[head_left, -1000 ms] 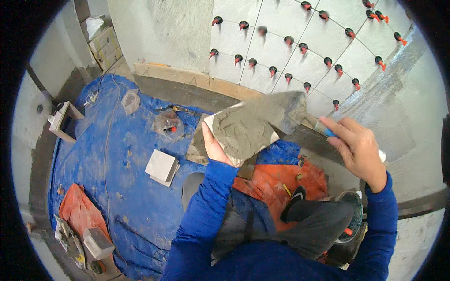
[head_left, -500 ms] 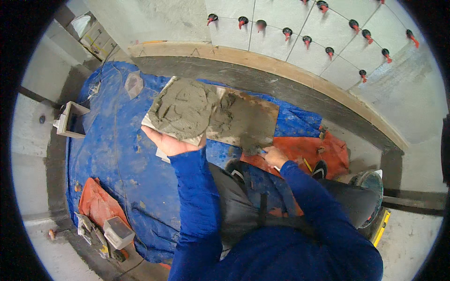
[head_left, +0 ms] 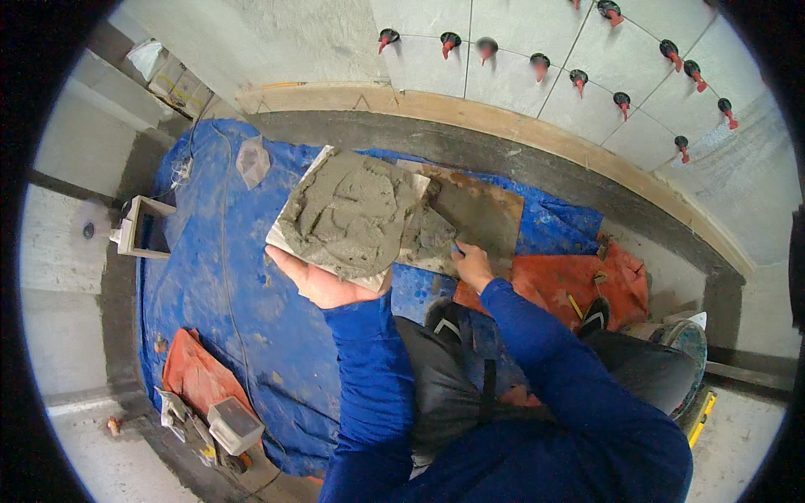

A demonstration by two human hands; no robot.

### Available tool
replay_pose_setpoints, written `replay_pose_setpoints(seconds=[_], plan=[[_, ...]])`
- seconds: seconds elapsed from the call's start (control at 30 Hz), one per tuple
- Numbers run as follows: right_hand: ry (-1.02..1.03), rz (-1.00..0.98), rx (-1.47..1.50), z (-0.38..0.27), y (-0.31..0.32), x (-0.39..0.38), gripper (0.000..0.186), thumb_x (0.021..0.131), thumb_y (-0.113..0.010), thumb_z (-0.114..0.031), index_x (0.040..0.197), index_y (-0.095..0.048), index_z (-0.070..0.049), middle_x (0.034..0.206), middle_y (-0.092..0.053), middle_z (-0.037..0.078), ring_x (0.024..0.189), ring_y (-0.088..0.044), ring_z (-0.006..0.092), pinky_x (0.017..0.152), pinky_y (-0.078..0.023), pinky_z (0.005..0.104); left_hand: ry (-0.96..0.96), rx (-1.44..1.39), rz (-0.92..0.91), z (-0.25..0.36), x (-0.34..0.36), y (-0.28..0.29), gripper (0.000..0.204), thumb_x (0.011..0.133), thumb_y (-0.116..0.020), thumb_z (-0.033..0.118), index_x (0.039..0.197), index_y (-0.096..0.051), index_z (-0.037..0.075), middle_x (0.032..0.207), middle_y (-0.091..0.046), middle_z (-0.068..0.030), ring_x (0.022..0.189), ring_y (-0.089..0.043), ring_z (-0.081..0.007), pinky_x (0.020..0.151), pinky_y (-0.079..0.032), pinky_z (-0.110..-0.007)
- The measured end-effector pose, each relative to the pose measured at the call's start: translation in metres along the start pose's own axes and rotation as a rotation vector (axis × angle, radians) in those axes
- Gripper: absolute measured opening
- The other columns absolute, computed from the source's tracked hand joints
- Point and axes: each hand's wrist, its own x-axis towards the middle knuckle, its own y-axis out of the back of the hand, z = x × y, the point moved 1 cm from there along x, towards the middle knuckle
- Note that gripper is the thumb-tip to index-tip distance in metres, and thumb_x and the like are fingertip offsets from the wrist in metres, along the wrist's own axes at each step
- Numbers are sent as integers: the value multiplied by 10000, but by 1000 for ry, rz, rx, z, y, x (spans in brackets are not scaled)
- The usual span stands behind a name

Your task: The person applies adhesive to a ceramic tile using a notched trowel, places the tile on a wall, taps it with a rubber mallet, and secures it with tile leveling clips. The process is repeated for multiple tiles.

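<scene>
My left hand supports a square tile from below, its fingers hidden underneath. Thick grey mortar covers most of the tile's upper face, leaving a pale rim along the left and lower edges. In my right hand is a trowel, gripped by a handle that shows a bit of blue. Its mortar-smeared blade lies just right of the tile; whether they touch I cannot tell. Beneath the trowel is a flat board smeared with wet mortar.
A blue tarp and orange sheets cover the floor. Wall tiles with red-and-black levelling clips rise above a wooden batten. A bucket and yellow level are at right; a plastic box sits lower left.
The trowel in my right hand has moved left and up across the board toward the tile. My left hand still holds the mortar-covered tile. The whole view has shifted slightly.
</scene>
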Motion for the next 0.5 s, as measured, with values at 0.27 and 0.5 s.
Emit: replay_pose_setpoints(seconds=[0.27, 0.5], plan=[[412, 185, 166, -33, 145, -38, 441, 947, -702, -199, 1374, -642, -105, 1164, -709, 226, 1040, -697, 380, 897, -537, 419, -20, -59, -26, 6, 1, 5, 852, 992, -349, 715, 1536, -436, 65, 1596, -413, -197, 1436, -425, -432, 1168, -339, -641], [422, 127, -252, -34, 222, -53, 447, 950, -659, -221, 1383, -625, -114, 1115, -706, 244, 1019, -671, 449, 886, -535, 506, 45, -88, -100, -1, -7, 5, 859, 978, -377, 722, 1539, -435, 74, 1600, -416, -176, 1446, -412, -429, 1169, -323, -656]])
